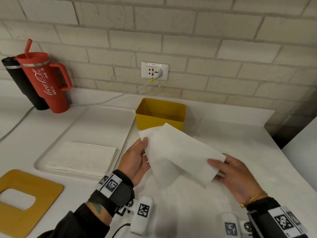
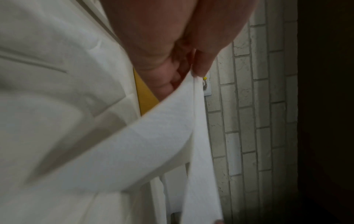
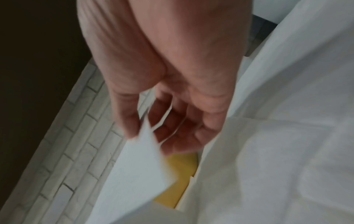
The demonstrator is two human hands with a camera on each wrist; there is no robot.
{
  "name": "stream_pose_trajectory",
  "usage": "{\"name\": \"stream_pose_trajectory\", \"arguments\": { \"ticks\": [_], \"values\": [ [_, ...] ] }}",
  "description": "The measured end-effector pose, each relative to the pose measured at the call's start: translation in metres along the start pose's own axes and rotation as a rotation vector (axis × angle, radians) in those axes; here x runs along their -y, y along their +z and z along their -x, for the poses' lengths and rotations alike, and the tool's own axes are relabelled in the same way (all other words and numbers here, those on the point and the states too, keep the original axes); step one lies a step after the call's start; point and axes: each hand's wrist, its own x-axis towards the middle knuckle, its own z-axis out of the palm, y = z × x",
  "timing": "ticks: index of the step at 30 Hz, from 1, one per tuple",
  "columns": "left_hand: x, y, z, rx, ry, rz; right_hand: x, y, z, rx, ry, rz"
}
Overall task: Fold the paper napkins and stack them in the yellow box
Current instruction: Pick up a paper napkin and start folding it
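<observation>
A white paper napkin (image 1: 180,152) hangs in the air over the counter, held between both hands. My left hand (image 1: 137,157) pinches its left edge between thumb and fingers; the same pinch on the napkin (image 2: 162,144) shows in the left wrist view. My right hand (image 1: 229,172) pinches the right end, thumb on top, and its wrist view shows the napkin corner (image 3: 141,159) between the fingers. The yellow box (image 1: 160,114) stands open just behind the napkin, near the wall. A stack of flat white napkins (image 1: 82,156) lies on the tray at left.
The white tray (image 1: 96,121) sits left of the box. A yellow lid with a cut-out (image 1: 25,200) lies at the near left. A red tumbler (image 1: 46,79) and a black bottle (image 1: 18,79) stand at the back left. A cable (image 1: 109,98) runs from the wall socket (image 1: 154,71).
</observation>
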Motion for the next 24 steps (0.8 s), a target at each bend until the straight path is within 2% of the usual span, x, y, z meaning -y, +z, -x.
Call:
{"name": "stream_pose_trajectory", "arguments": {
  "ticks": [2, 4, 6, 8, 11, 14, 16, 17, 19, 21, 24],
  "values": [
    [-0.003, 0.001, -0.005, -0.049, 0.004, -0.039, 0.014, -0.001, -0.002, -0.169, -0.139, -0.050],
    [-0.013, 0.002, -0.014, -0.103, 0.048, -0.149, 0.035, -0.003, -0.001, -0.274, -0.327, 0.072],
    [-0.029, 0.003, -0.023, -0.140, 0.107, -0.239, 0.062, -0.002, 0.006, -0.241, -0.510, 0.291],
    [-0.042, 0.008, -0.028, -0.128, 0.175, -0.281, 0.084, 0.006, 0.018, -0.060, -0.596, 0.489],
    [-0.047, 0.023, -0.023, -0.051, 0.259, -0.343, 0.102, 0.028, 0.033, 0.260, -0.567, 0.741],
    [-0.038, 0.041, -0.007, 0.071, 0.241, -0.346, 0.107, 0.042, 0.042, 0.629, -0.405, 0.795],
    [-0.030, 0.049, 0.004, 0.130, 0.170, -0.293, 0.105, 0.045, 0.041, 0.730, -0.331, 0.708],
    [-0.026, 0.052, 0.009, 0.155, 0.139, -0.274, 0.102, 0.046, 0.038, 0.692, -0.299, 0.609],
    [-0.020, 0.054, 0.015, 0.178, 0.090, -0.240, 0.094, 0.045, 0.027, 0.495, -0.288, 0.446],
    [-0.014, 0.053, 0.019, 0.184, 0.054, -0.224, 0.087, 0.042, 0.017, 0.317, -0.337, 0.443],
    [-0.005, 0.048, 0.021, 0.186, 0.032, -0.223, 0.082, 0.038, 0.012, 0.249, -0.336, 0.466]
  ]
}}
